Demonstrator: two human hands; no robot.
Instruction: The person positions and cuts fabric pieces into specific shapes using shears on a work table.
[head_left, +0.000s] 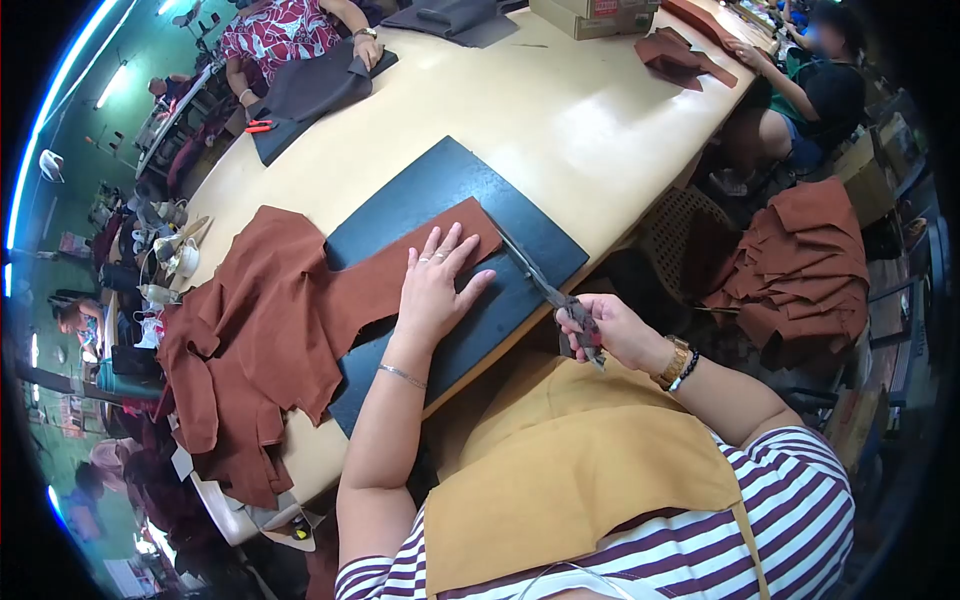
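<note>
Rust-brown fabric (270, 300) lies in folds on the table, and one flat strip of it stretches across a dark blue board (450, 170). My left hand (436, 283) presses flat on that strip, fingers spread, near its right end. In my right hand (618, 328) are scissors (540, 283), their handles wrapped in grey cloth. The blades point up and left, beside the strip's right end, over the board.
Across the pale table (500, 90), a person (290, 40) handles dark fabric (310, 95) near orange-handled snips (260, 127). Another person (820, 90) sits at the far right. Brown pieces (800, 270) are piled beside a perforated chair (680, 235). A cardboard box (590, 18) stands at the back.
</note>
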